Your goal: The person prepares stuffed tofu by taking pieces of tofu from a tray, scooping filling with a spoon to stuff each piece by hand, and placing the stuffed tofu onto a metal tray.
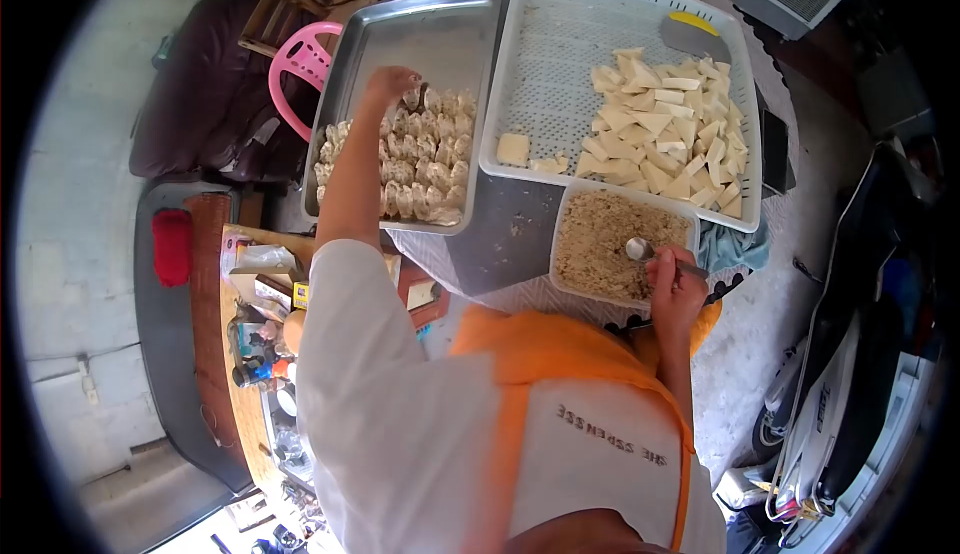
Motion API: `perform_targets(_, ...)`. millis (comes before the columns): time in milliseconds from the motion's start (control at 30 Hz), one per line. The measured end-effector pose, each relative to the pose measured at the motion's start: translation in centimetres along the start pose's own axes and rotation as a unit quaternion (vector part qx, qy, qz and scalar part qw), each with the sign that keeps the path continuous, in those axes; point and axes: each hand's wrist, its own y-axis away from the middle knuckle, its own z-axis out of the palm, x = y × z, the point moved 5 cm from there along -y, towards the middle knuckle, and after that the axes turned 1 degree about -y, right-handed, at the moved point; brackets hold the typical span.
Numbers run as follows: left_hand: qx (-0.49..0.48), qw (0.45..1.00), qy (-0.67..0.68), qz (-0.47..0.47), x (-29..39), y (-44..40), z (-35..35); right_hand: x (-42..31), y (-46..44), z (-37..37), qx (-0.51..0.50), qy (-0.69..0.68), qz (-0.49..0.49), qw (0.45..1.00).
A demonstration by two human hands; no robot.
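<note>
My left hand (394, 84) is over the metal tray (420, 29), at the upper edge of rows of filled, folded dumplings (430, 169); its fingers point down and whatever they hold is hidden. My right hand (677, 282) is closed round the handle of a metal spoon (640, 249), whose bowl rests on the minced filling (605, 234) in a white square container (556, 254). Behind that container, a white perforated tray (500, 104) holds a heap of cut wrappers (665, 124), a separate square piece (513, 150) and a scraper with a yellow edge (695, 34).
A grey table (510, 224) bears the trays. A blue cloth (735, 246) lies by the filling container, and a dark flat object (774, 154) sits right of the white tray. A pink chair (300, 59) is at the left, above a cluttered wooden shelf (240, 394).
</note>
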Motion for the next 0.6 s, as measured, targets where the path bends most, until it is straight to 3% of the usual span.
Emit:
perform_targets(67,0.009,1.0,-0.005,0.006,0.3,0.6,0.0,-0.2,0.0,-0.3,-0.001,-0.005,0.0,1.0)
perform_targets(167,-0.131,0.986,0.1,-0.02,1.9,2.0,-0.2,-0.1,0.1,0.2,-0.005,-0.009,0.001,1.0)
perform_targets(267,-0.133,0.983,0.11,-0.068,1.2,1.4,0.4,-0.2,-0.1,0.1,-0.002,-0.007,0.001,1.0)
perform_targets(367,-0.126,0.99,0.019,-0.062,1.4,0.1,0.3,0.1,0.0,0.3,-0.014,-0.01,0.025,1.0)
perform_targets(467,0.122,0.97,-0.182,0.106,7.7,0.8,-0.5,-0.2,0.0,0.1,-0.024,0.015,0.016,0.999)
perform_targets(567,0.162,0.966,-0.166,0.114,17.0,1.1,0.7,-0.1,-0.1,0.1,-0.023,0.007,0.038,0.999)
perform_targets(600,0.177,0.955,-0.104,0.213,19.0,0.6,2.7,0.0,-0.2,0.1,-0.025,0.023,0.016,0.999)
